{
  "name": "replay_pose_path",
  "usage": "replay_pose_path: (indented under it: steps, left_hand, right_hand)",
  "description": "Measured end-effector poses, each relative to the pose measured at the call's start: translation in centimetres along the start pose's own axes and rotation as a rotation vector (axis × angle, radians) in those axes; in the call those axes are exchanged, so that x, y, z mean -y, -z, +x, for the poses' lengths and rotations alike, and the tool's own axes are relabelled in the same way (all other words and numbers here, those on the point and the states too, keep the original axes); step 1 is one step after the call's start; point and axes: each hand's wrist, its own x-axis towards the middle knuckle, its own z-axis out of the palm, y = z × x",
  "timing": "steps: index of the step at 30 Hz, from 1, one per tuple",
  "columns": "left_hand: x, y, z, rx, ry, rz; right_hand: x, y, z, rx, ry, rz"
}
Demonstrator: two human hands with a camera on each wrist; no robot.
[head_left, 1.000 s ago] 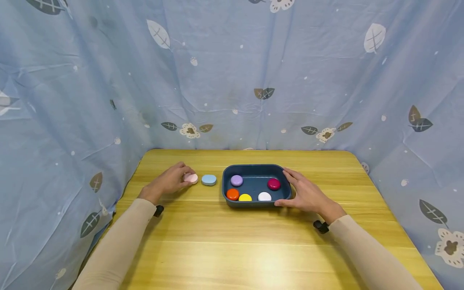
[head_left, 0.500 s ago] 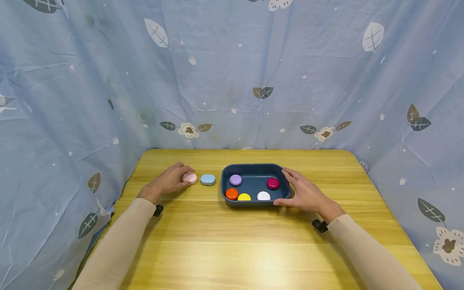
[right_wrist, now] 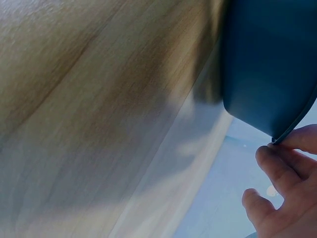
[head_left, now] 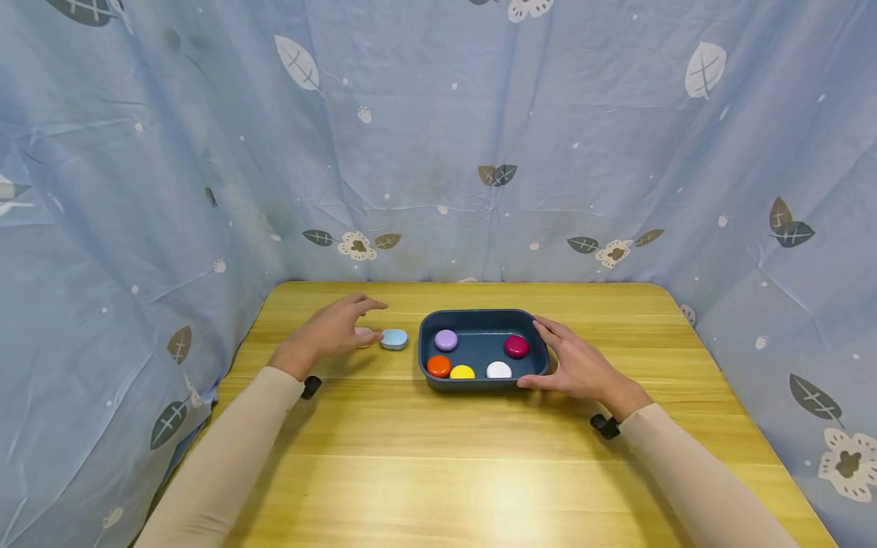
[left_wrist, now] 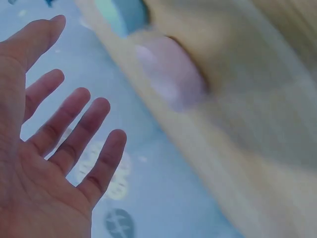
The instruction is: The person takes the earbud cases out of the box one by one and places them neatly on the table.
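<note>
My left hand [head_left: 330,329] hovers over the table with its fingers spread, just above a pale pink rounded block [left_wrist: 171,74] that it partly hides in the head view. In the left wrist view the fingers and palm hold nothing. Right of that block lies a light blue oval block [head_left: 393,339]. A dark blue rectangular tray [head_left: 473,386] with rounded corners sits at mid-table. My right hand [head_left: 584,367] grips its right end, thumb at the near side and fingertips at the far corner rim. Inside are rounded blocks: purple [head_left: 446,340], orange [head_left: 438,366], yellow [head_left: 462,372], white [head_left: 499,370] and dark red [head_left: 516,347].
The wooden table [head_left: 438,449] has its far edge against a blue patterned curtain [head_left: 438,152], which also hangs at both sides. A black band piece [head_left: 310,387] is on the left wrist, another [head_left: 606,426] on the right.
My left hand has let go of the pink block, its fingers spreading as it lifted and shifted slightly right. The right hand and the tray have stayed in place.
</note>
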Motion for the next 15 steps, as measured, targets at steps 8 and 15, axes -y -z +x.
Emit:
replay_pose_path:
  steps: [8,15]
  left_hand:
    - [-4.3,0.7,2.3,0.023,-0.119,0.033]
    - [-8.0,0.5,4.8,0.088,-0.21,0.048]
  right_hand:
    - [0.1,0.0,0.0,0.005,0.004,-0.004]
    - [0.1,0.1,0.0,0.007,-0.001,-0.005]
